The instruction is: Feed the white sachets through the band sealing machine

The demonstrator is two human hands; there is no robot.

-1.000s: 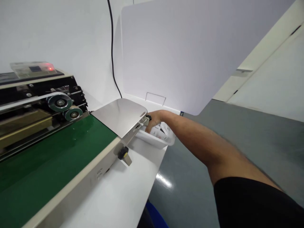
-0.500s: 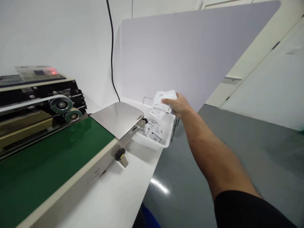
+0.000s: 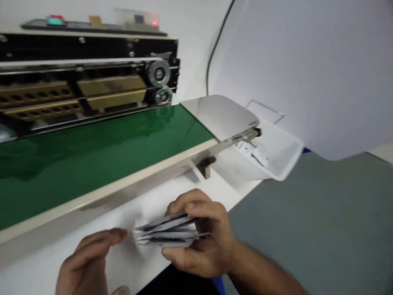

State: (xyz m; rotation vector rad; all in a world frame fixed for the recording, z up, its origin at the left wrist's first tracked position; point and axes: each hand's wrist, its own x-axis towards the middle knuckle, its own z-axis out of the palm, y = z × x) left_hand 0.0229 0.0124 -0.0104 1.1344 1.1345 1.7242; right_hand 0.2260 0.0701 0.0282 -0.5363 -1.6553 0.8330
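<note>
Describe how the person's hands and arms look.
The left hand and right hand are both bare, with no glove or ring in sight. The right forearm shows no sleeve, watch or cable; the left forearm is out of frame.

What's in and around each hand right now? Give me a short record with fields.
Right hand: gripping a stack of white packets
Left hand: open, just short of the stack
White bin: near the metal plate, with loose packets inside
Green belt: beyond the hands, running up to the plate
</note>
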